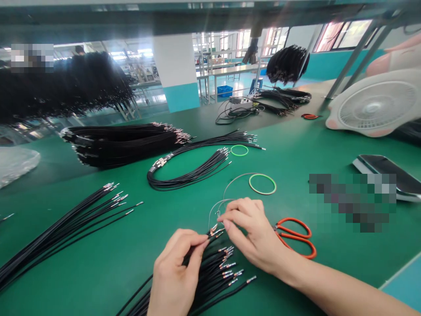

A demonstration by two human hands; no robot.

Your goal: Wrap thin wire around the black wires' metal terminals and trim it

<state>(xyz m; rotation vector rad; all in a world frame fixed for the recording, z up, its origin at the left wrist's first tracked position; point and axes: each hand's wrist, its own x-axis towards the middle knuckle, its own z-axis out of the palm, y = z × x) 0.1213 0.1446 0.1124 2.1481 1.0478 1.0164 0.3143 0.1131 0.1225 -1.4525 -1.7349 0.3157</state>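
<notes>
My left hand (176,272) is closed in a pinch on a black wire (210,235) near its metal terminal, lifted from a loose bunch of black wires (217,272) lying under both hands. My right hand (253,232) is closed, its fingertips pinching a thin grey wire (226,193) right at the same terminal end. The grey wire loops away over the green mat (296,145). Orange-handled scissors (296,237) lie just right of my right hand, partly under it.
A fanned bundle of black wires (66,228) lies at left, a coiled bundle (194,171) and a thick stack (121,142) farther back. Two green rings (262,183) (239,150) lie mid-mat. A white fan (375,105) and a dark flat device (388,173) sit at right.
</notes>
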